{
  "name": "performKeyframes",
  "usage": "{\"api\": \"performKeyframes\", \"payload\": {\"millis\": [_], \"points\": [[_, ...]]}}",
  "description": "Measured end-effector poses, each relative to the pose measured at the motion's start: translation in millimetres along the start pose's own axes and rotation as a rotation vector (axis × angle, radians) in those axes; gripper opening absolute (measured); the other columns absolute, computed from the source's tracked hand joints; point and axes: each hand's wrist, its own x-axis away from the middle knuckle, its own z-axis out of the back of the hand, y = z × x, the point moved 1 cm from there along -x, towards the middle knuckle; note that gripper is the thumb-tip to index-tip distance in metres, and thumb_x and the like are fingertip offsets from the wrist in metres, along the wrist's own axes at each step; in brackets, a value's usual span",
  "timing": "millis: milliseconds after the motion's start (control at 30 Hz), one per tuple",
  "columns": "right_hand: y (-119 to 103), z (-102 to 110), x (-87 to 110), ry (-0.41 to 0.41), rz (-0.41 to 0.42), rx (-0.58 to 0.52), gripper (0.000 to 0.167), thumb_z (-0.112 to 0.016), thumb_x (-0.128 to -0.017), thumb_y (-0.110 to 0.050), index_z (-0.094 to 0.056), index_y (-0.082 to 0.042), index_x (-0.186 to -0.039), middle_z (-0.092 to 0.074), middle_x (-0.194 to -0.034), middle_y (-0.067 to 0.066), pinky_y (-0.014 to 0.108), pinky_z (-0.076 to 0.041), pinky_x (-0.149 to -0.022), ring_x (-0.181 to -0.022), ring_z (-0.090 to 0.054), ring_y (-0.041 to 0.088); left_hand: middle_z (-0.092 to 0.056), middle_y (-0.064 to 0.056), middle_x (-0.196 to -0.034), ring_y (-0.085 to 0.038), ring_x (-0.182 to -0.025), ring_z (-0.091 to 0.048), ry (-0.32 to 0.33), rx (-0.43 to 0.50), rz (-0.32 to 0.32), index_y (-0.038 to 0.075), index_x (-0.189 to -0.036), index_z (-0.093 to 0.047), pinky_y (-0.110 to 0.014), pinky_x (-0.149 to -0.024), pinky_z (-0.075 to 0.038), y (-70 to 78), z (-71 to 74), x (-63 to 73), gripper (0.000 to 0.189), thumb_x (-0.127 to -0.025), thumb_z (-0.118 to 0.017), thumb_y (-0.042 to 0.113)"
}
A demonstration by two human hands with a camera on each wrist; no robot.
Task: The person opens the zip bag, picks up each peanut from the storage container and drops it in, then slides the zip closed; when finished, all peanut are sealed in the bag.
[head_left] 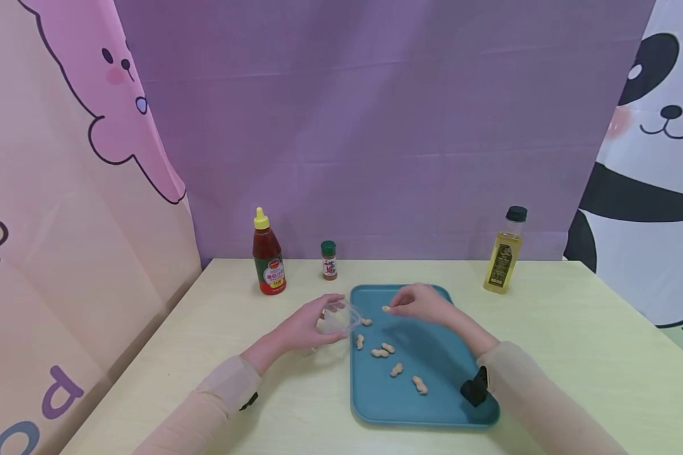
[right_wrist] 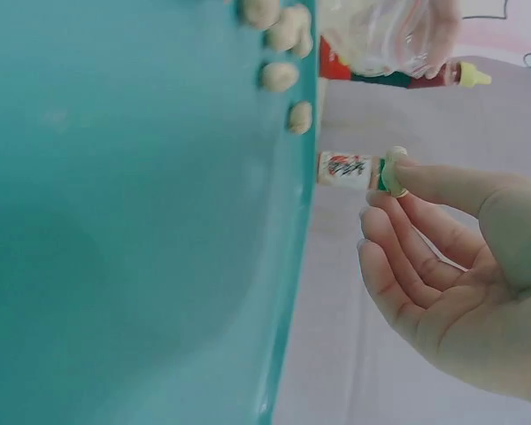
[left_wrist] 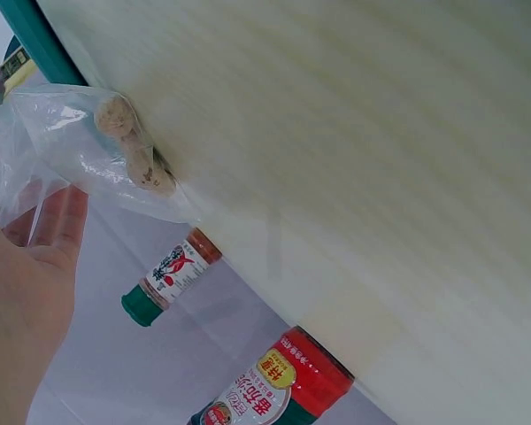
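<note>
My left hand (head_left: 310, 323) holds a clear plastic bag (head_left: 338, 318) with its mouth spread, beside the tray's left edge. In the left wrist view a peanut (left_wrist: 134, 146) lies in the bottom of the bag. My right hand (head_left: 421, 304), over the far part of the blue tray (head_left: 427, 407), pinches a peanut (head_left: 386, 309) between thumb and fingertips. That peanut (right_wrist: 395, 170) also shows in the right wrist view, with the other fingers loosely bent. Several more peanuts (head_left: 379, 353) lie scattered over the tray's left half and middle.
Behind the tray stand a red sauce bottle (head_left: 270, 259) with a yellow cap and a small green-capped seasoning jar (head_left: 329, 262). A bottle of yellow oil (head_left: 503, 256) stands at the back right. A purple cloth (head_left: 375, 139) hangs behind the pale table (head_left: 563, 354).
</note>
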Motion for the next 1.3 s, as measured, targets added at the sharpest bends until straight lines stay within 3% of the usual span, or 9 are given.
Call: {"api": "performKeyframes", "payload": {"millis": [167,367,633,833,1300], "points": [[-14.6,1.5,-3.4,0.026,0.020,-0.014,0.019,-0.067,-0.087,-0.026,-0.071,-0.009,-0.094,-0.070,-0.090,0.004,0.030,-0.053,-0.069,-0.081,-0.064,0.015,-0.052,0.005,-0.135,-0.013,-0.121,-0.049,-0.001,-0.001,-0.002,0.019,-0.144,-0.032,-0.033,-0.097,-0.046,0.2,0.2,-0.8,0.077,-0.081,-0.069,0.045],[-29.7,-5.2,-9.2,0.013,0.049,-0.063,0.020,-0.066,-0.087,-0.026,-0.071,-0.008,-0.095,-0.071,-0.090,0.005,0.028,-0.054,-0.069,-0.083,-0.066,0.023,-0.053,0.005,-0.134,-0.012,-0.120,-0.050,-0.001,0.011,-0.012,0.019,-0.143,-0.033,-0.032,-0.096,-0.046,0.4,0.5,-1.1,0.076,-0.082,-0.070,0.043],[-47.6,-16.9,-16.9,0.003,0.105,-0.070,0.018,-0.066,-0.087,-0.022,-0.071,-0.006,-0.095,-0.070,-0.085,0.006,0.025,-0.050,-0.061,-0.075,-0.064,0.025,-0.053,0.003,-0.131,-0.012,-0.117,-0.051,0.004,0.050,-0.013,0.018,-0.142,-0.034,-0.031,-0.094,-0.047,0.4,-0.3,-1.2,0.074,-0.082,-0.070,0.041],[-52.7,-24.5,-21.2,-0.015,0.123,-0.094,0.020,-0.066,-0.087,-0.023,-0.070,-0.006,-0.096,-0.070,-0.085,0.010,0.025,-0.049,-0.060,-0.076,-0.063,0.030,-0.053,0.003,-0.131,-0.012,-0.117,-0.051,0.013,0.059,-0.043,0.013,-0.143,-0.033,-0.031,-0.094,-0.047,-0.6,-0.2,-1.9,0.074,-0.084,-0.069,0.038],[-57.6,-27.6,-20.4,0.001,0.103,-0.101,0.018,-0.065,-0.088,-0.019,-0.069,-0.004,-0.099,-0.069,-0.088,0.009,0.025,-0.050,-0.062,-0.076,-0.064,0.024,-0.054,0.000,-0.131,-0.018,-0.117,-0.052,0.039,0.085,-0.059,0.013,-0.141,-0.033,-0.031,-0.092,-0.048,-1.5,0.4,-1.6,0.072,-0.084,-0.068,0.039]]}}
